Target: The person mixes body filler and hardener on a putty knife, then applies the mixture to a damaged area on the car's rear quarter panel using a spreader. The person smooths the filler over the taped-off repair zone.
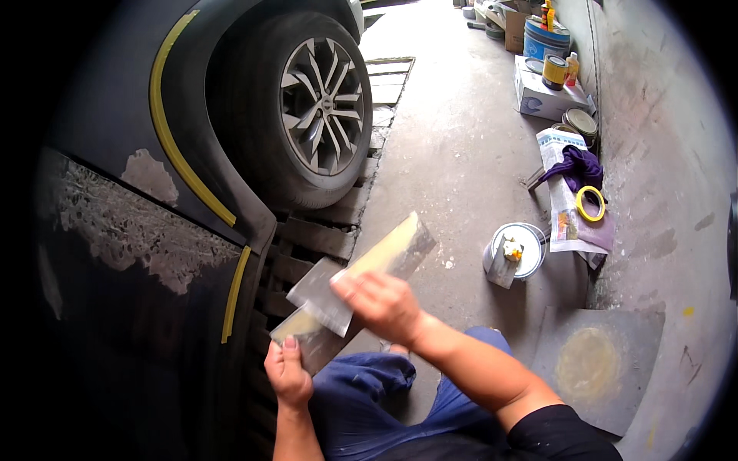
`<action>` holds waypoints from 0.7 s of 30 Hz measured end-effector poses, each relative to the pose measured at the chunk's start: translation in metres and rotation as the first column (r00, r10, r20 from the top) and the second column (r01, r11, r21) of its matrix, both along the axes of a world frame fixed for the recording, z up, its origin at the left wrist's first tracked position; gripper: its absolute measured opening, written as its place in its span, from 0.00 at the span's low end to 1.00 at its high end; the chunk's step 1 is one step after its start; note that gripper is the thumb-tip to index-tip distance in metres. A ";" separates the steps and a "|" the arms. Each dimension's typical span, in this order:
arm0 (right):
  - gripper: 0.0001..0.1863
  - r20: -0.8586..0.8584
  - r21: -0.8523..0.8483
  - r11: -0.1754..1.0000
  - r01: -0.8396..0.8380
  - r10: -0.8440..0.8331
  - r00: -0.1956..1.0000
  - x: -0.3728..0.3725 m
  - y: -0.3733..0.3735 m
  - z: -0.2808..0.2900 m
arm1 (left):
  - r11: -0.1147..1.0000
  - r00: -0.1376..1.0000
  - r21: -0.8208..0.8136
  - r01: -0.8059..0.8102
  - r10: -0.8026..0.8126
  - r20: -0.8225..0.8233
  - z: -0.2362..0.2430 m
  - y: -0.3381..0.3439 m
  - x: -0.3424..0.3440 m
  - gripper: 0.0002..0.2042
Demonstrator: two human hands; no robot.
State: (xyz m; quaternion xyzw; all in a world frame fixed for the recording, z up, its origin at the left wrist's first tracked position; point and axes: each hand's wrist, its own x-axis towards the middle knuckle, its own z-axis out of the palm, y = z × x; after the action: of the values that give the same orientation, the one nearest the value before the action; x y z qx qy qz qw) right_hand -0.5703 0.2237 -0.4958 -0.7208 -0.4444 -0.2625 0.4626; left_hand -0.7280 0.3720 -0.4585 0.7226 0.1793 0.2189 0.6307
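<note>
My left hand [288,373] is closed on the near end of a long flat metal plate [311,338], thumb on top. Yellowish putty [388,246] is smeared along the plate's far part. My right hand [380,307] is closed on a thin metal putty spreader [321,296], which lies across the plate and touches or nearly touches it. Left of both hands is a dark car body panel [84,338]. It has a rough, patchy scraped area [165,246], a smaller pale patch [150,177] and yellow masking tape [160,84] along the wheel arch.
The car's wheel [323,104] stands ahead. At right, a tin [530,246] carries a scraper [503,269] with a putty blob. Beyond lie newspaper [565,223], a purple cloth [576,167] and a yellow tape roll [590,203]. A grey sheet [638,346] lies beside my leg.
</note>
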 end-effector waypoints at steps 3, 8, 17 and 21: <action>0.17 -0.059 -0.085 0.991 0.101 -0.106 0.993 0.047 -0.015 -0.043 | 0.999 1.000 -0.046 -0.026 0.027 0.015 0.015 0.005 -0.017 0.13; 0.13 -0.254 -0.194 0.936 0.293 -0.336 0.907 0.112 -0.069 -0.102 | 0.998 0.999 -0.062 -0.019 0.020 0.027 0.032 0.022 -0.034 0.15; 0.17 0.079 -0.027 0.995 0.094 -0.092 0.993 0.014 -0.023 -0.021 | 0.997 0.999 -0.069 -0.039 0.041 0.024 0.030 0.024 -0.023 0.14; 0.16 -0.096 -0.070 0.961 0.269 -0.274 0.957 0.053 -0.034 -0.057 | 0.992 0.998 -0.122 -0.032 0.039 0.058 0.032 0.027 -0.027 0.14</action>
State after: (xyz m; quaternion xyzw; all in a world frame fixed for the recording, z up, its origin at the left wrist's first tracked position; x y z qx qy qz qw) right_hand -0.5174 0.1898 -0.5532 -0.8004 -0.3235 -0.2728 0.4245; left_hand -0.7551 0.3988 -0.4262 0.6727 0.1862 0.2404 0.6745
